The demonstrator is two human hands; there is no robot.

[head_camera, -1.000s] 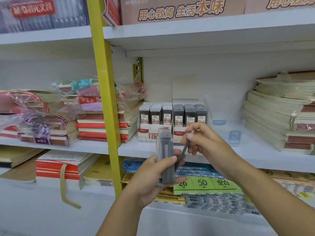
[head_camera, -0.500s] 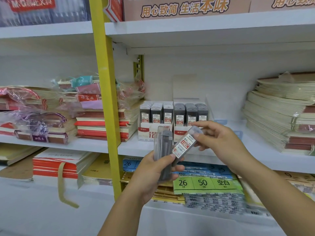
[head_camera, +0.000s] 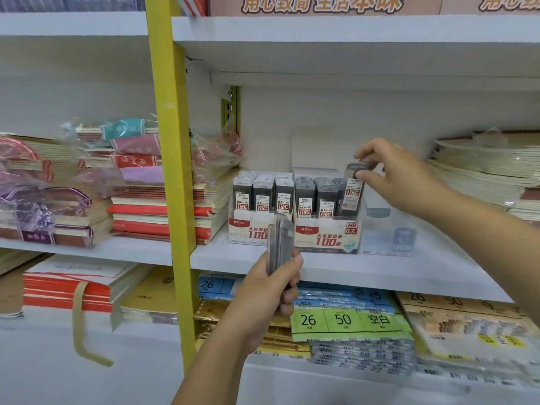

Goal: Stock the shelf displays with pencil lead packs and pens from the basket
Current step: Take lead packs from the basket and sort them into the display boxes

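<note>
**Pack off the stack and up to the 0.7 box**

Up it goes! Half a second back the right hand (head_camera: 400,176) was down by the stack with one pack, and now it has carried that pack up to the shelf (head_camera: 380,273). Two display boxes stand there side by side, the 0.5 box (head_camera: 248,232) on the left and the 0.7 box (head_camera: 327,238) on the right, both lined with upright packs.

The right hand's grip is clamped on the top of the pack (head_camera: 352,194), thumb and fingertips pinching the cap. The pack stands upright at the right end of the 0.7 box's front row, higher than its neighbours. The left hand (head_camera: 271,293) waits lower, in front of the boxes, its grip closed round the stack (head_camera: 280,244) of spare packs held on edge.

The step in hand, I'd say, is seating one lead pack. The next move calls for a straight push down until it sits level with the row, then a release, then peeling another off the stack.

Now the tricky bits:
- The stack shows edge-on and blurred, so its count is anyone's guess.
- The box's front wall hides the pack's foot, so I cannot tell whether it has bottomed out.
- The basket and any pens are out of view.
</note>
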